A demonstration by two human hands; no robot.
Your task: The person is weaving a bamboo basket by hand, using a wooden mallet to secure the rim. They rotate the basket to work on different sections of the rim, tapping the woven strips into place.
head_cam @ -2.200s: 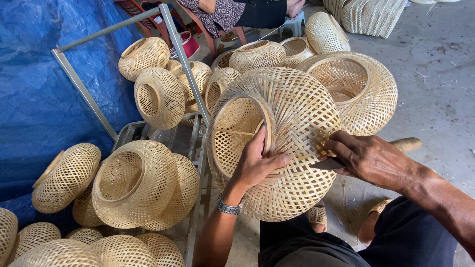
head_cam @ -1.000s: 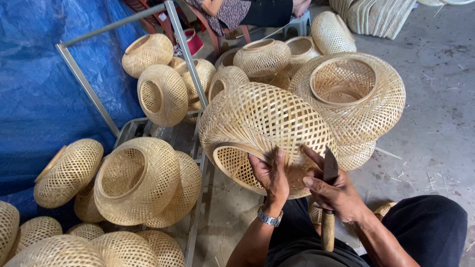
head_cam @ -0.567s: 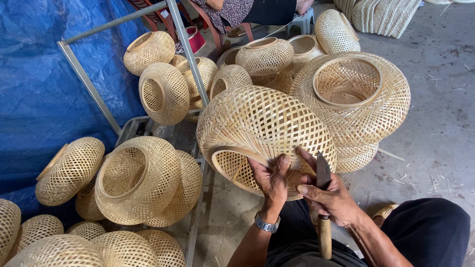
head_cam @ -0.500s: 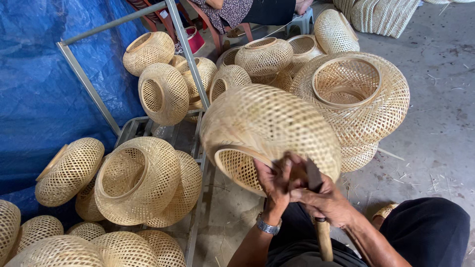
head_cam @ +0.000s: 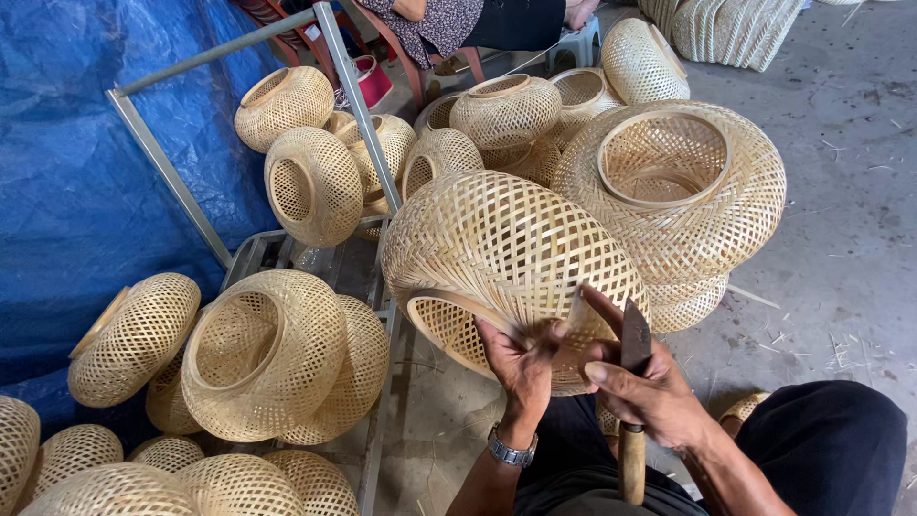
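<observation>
Grey concrete floor (head_cam: 860, 191) and a blue tarpaulin (head_cam: 67, 172) are seen around many woven bamboo shades. One woven shade (head_cam: 506, 258) is kept over the lap, its rim pinched by the left hand (head_cam: 521, 358). A wooden-handled knife (head_cam: 632, 401) is clasped by the right hand (head_cam: 650, 397), blade against the rim.

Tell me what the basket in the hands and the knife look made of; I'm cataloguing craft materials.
The basket looks like thin split bamboo or similar cane, unpainted and pale tan: flat strips cross in an open lattice with a hoop at the rim. The knife seems to have a dark, dull metal blade and a round, light brown handle, probably wood. The right hand grips it; the left hand steadies the rim.
</observation>
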